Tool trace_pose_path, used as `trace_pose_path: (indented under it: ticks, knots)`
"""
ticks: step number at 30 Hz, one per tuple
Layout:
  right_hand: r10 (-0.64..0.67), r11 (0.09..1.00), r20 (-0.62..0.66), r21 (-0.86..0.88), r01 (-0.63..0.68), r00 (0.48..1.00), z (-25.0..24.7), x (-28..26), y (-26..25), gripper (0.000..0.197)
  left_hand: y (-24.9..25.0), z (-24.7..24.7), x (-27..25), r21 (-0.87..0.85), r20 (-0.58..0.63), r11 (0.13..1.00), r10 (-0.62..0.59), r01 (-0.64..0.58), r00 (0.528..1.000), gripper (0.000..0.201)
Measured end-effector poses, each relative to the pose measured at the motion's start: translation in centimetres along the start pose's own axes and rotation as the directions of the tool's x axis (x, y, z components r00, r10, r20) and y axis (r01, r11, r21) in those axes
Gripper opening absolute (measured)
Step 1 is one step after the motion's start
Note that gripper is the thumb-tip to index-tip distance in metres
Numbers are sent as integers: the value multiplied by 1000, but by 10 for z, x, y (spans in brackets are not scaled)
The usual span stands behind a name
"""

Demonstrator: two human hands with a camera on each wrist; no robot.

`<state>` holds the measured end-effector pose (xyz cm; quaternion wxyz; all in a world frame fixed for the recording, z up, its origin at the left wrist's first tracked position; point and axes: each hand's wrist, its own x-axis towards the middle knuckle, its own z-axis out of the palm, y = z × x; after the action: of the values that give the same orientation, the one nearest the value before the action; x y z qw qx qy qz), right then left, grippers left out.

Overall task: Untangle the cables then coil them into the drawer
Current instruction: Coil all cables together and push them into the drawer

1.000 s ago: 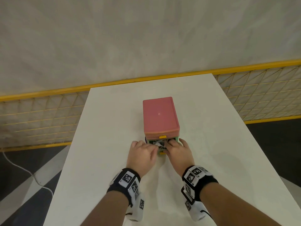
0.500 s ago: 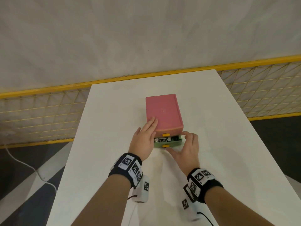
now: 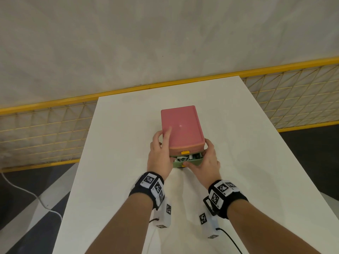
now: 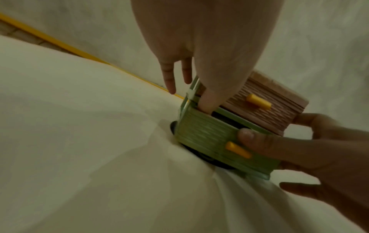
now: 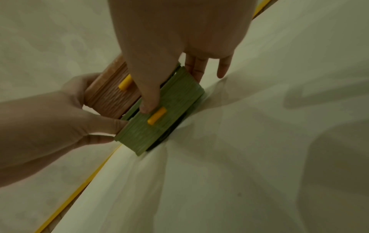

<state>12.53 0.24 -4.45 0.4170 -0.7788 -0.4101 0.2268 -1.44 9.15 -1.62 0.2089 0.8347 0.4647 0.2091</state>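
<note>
A small pink cabinet (image 3: 181, 129) stands mid-table on a white cloth. Its green bottom drawer (image 3: 194, 161) is out by a narrow gap, and pale coiled cables (image 3: 183, 158) show inside. My left hand (image 3: 163, 145) holds the cabinet's left side, with the index finger lying on top and the thumb (image 4: 207, 104) at the drawer's left corner. My right hand (image 3: 210, 158) pinches the green drawer (image 4: 207, 135): its thumb (image 5: 149, 102) presses the front beside the yellow handle (image 5: 156, 115), and its fingers wrap the right side. The pink upper drawer (image 4: 259, 113) is closed.
The white table (image 3: 247, 162) runs away from me, with edges left and right. A yellow mesh fence (image 3: 45, 129) and a pale wall stand behind it. The cloth is wrinkled under the cabinet. A white cord (image 3: 27, 193) lies on the dark floor at left.
Both hands have left the drawer opening. The left went up onto the cabinet's top and left side, the right to the drawer's front and right side. The drawer gap is narrower.
</note>
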Motion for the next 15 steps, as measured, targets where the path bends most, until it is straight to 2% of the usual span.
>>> trace_pose_path:
  ticks: [2,6,10,15]
  knots:
    - [-8,999,-19,-44,7,1000,1,2,-1,100,0,0,-1,-65,30,996,-60,62,998,100]
    - [-8,979,-175,-203,-28,985,7,7,-5,107,-3,-14,-4,-169,164,983,-40,68,986,88]
    - [10,975,-191,-217,-53,981,14,13,-10,106,2,-33,-1,-71,250,995,-45,64,967,80]
    - [-10,974,-151,-224,-25,988,9,9,-12,104,7,-40,-3,25,299,997,-81,77,951,83]
